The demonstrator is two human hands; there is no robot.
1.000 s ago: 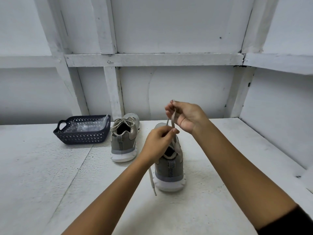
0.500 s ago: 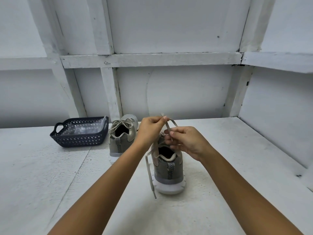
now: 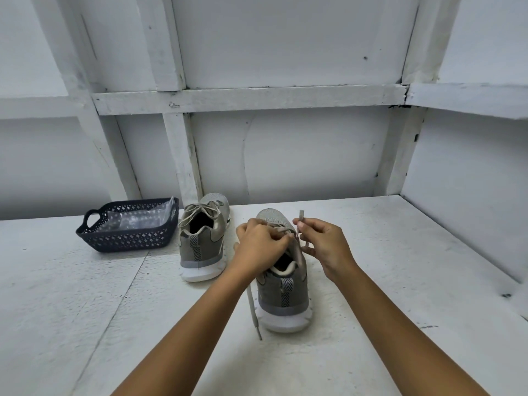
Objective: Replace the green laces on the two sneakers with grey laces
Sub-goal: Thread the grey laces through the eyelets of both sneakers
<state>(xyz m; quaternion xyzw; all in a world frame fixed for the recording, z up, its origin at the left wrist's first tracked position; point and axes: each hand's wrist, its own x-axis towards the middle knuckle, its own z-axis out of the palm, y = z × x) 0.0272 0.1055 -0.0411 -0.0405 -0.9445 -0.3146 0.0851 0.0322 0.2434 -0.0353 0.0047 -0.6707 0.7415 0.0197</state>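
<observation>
1 lace [image 3: 252, 307], L hand [image 3: 261, 247], R hand [image 3: 325, 247] pinching, nr sneaker [image 3: 283, 301]

We see the far sneaker [image 3: 201, 247], grey with white sole, upright on the counter [image 3: 85, 310], laced and tied. The near sneaker [image 3: 283, 304] stands likewise; its grey lace [image 3: 253, 307] trails down its left side.

No writing, brand name, number or sign can be read anywhere in this view. The near sneaker [image 3: 281, 298] and the far sneaker [image 3: 203, 244] to its left each have a heel strip with only a zigzag weave, no letters.
</observation>
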